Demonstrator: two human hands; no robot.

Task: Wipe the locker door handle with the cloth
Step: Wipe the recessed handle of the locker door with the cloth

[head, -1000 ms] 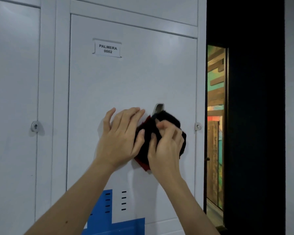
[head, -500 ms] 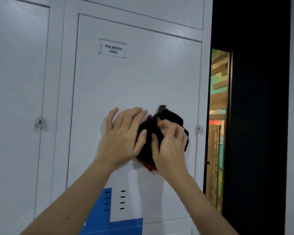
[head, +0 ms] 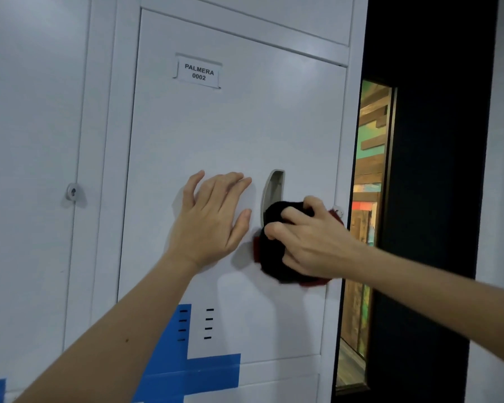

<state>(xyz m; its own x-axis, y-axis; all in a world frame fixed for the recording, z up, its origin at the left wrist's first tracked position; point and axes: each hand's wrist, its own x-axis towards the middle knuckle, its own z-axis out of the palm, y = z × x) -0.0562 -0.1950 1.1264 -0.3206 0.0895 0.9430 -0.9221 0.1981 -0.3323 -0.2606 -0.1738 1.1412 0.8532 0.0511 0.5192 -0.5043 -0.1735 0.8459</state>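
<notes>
The white locker door (head: 233,135) carries a label (head: 198,72) reading PALMERA 0002. Its recessed grey handle (head: 273,187) shows only its upper part. A bunched black cloth with red edges (head: 271,251) covers the handle's lower end. My right hand (head: 312,239) is shut on the cloth and presses it against the door. My left hand (head: 213,219) lies flat on the door just left of the handle, fingers spread, holding nothing.
A neighbouring locker door with a round lock (head: 72,192) is at the left. Blue tape (head: 192,370) marks the door's lower part beside vent slots (head: 208,323). At the right stands a dark wall (head: 431,170) with a narrow opening (head: 367,199).
My right hand has slid the cloth down and to the right, uncovering the handle's top. My left hand has let go of the cloth and now rests flat on the door.
</notes>
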